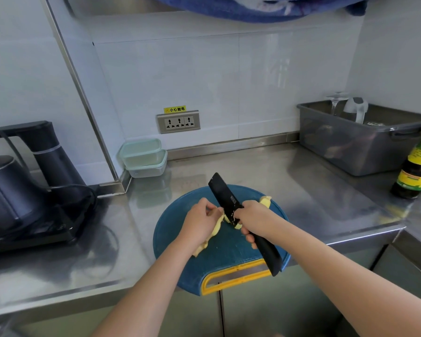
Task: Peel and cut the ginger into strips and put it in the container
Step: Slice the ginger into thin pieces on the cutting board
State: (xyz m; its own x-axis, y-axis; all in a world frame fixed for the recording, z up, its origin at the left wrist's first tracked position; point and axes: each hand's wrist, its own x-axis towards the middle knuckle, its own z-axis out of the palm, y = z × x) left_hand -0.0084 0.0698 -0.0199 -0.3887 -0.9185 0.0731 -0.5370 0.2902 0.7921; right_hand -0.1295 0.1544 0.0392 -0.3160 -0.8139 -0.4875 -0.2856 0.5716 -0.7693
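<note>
A pale yellow peeled ginger root (216, 228) lies on the round blue cutting board (229, 266) with a yellow handle. My left hand (199, 222) presses down on the ginger and covers most of it. My right hand (254, 218) grips a black knife (225, 194) where blade meets handle, the blade pointing away and its edge on the ginger beside my left fingers. Cut slices (229, 218) rest under the blade. Another ginger piece (265, 201) sits at the board's far right edge, behind my right hand. Two stacked clear containers (144, 158) with pale green lids stand by the back wall.
A black kettle and its base (22, 190) occupy the counter's left side. A grey plastic bin (355, 139) holding glassware stands at the back right, with a dark sauce bottle (417, 166) in front of it. A wall socket (178, 122) is behind the board.
</note>
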